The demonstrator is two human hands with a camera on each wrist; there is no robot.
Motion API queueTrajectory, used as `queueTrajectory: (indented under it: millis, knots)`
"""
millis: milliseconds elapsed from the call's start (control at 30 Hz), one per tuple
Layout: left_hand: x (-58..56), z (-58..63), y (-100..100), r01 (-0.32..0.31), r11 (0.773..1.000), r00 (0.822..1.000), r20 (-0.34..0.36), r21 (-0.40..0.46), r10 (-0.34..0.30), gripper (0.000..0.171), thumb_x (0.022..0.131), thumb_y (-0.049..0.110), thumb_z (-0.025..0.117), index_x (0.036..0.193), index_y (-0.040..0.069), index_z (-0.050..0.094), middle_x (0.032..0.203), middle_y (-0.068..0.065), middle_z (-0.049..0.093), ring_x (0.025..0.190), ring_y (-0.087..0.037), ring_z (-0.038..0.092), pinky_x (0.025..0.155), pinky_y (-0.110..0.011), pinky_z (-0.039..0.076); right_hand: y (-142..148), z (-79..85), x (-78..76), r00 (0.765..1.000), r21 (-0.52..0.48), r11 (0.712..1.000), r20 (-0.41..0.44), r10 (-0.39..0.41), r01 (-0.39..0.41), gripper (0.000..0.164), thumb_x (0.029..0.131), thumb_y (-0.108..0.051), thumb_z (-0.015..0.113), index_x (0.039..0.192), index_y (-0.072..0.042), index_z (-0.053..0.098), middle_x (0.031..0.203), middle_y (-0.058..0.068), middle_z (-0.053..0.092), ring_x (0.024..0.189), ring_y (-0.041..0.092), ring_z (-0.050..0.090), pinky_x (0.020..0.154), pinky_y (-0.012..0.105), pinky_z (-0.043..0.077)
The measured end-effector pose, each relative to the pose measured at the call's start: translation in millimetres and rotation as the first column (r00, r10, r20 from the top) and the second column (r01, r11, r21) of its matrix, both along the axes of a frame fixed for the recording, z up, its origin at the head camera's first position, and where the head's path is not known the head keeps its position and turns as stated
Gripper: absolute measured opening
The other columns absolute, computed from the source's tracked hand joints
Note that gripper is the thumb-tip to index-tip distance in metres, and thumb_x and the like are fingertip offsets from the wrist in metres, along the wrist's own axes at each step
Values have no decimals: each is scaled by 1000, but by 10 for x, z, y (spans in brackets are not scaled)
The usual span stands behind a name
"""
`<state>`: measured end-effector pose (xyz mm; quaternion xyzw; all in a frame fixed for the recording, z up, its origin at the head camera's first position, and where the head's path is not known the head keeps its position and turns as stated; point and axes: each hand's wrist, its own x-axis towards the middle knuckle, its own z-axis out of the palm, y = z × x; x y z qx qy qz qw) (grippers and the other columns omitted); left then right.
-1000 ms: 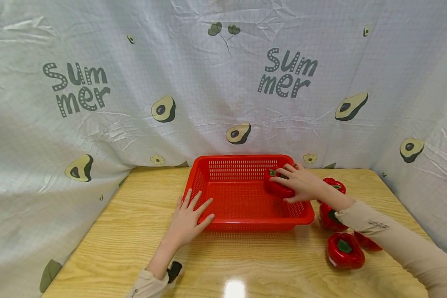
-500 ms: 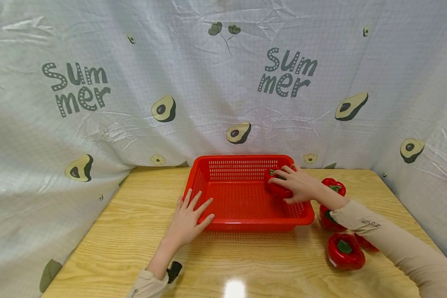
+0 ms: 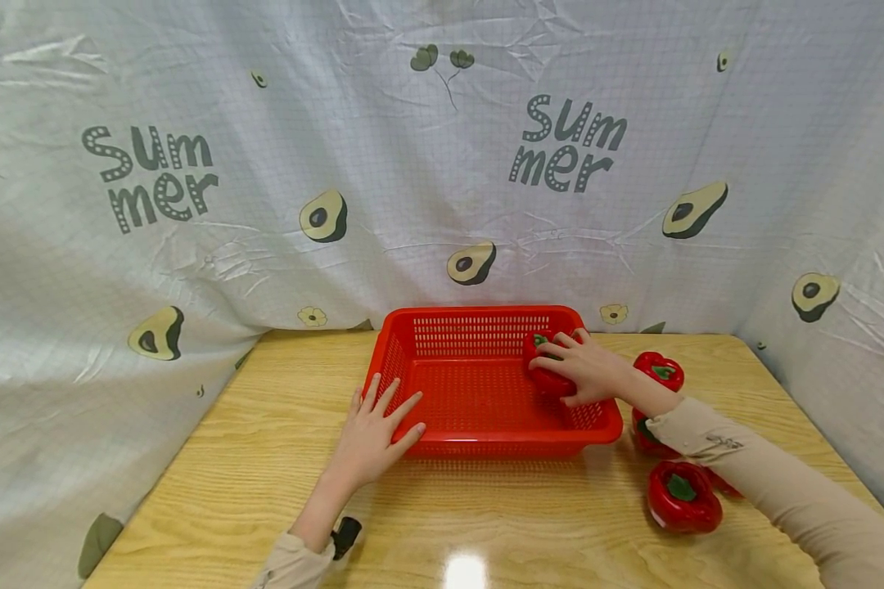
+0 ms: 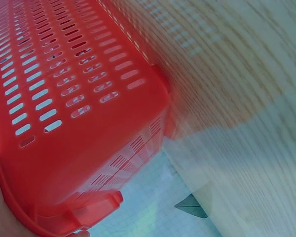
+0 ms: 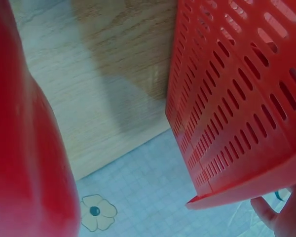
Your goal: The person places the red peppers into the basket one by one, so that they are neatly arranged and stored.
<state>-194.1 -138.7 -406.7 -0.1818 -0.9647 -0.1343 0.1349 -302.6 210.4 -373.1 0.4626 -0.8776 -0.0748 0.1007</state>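
Note:
A red plastic basket with slotted walls stands on the table. My left hand rests on its left front corner, fingers spread and straight over the rim; the left wrist view shows the basket's slotted wall close up. My right hand reaches over the right wall, its fingers curled over a red bell pepper in the basket's right end. A second red pepper with a green stem shows just behind it, partly covered by the fingers. The right wrist view shows the basket's outer wall.
Several red bell peppers lie right of the basket: one at the back, one in front, others partly hidden under my right sleeve. A red pepper looms close in the right wrist view. A printed curtain hangs behind the table.
My right hand has shifted slightly toward me with the pepper under it, and the right forearm has swung a little to the left. The left hand and basket stay in place.

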Motion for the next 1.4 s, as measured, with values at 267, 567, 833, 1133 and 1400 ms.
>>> queueTrajectory:
  millis: [267,567,833,1133,1400]
  knots:
    - [-3,1,18,3,1000,1000,13,8,-3,51,87,49,45,131,24,45,141,-15,35,136,-39,16,106,-60,14,-3,-15,-5,1000,16,1000,27,-2,2,63,63,-35,77,120,-23,50,123,4,53,106,28,43,84,53,34]
    - [0,20,16,2,1000,1000,7,-9,-2,51,87,49,46,131,24,45,141,-15,36,136,-39,15,106,-59,14,-36,-14,7,998,65,998,57,-7,3,63,65,-34,77,119,-22,49,125,5,51,111,31,42,88,58,33]
    - [10,30,19,-2,1000,1000,17,-16,2,52,87,50,44,132,24,45,141,-14,35,136,-38,15,107,-58,14,-56,-41,-6,994,119,993,109,-26,13,67,64,-33,78,122,-22,47,127,6,50,116,36,43,91,65,31]
    - [9,35,27,-1,1000,1000,32,2,1,51,87,49,45,131,24,45,142,-14,35,136,-38,14,107,-58,11,-47,-65,-8,994,98,995,106,-7,-3,65,63,-35,78,121,-22,48,127,5,51,114,34,43,90,65,31]
    - [10,34,28,-3,1000,1000,26,-4,3,51,87,49,45,131,24,45,142,-15,35,136,-38,15,106,-59,14,-34,-74,-16,996,81,997,92,12,-20,59,68,-37,73,121,-23,49,126,6,52,111,34,45,89,63,33]
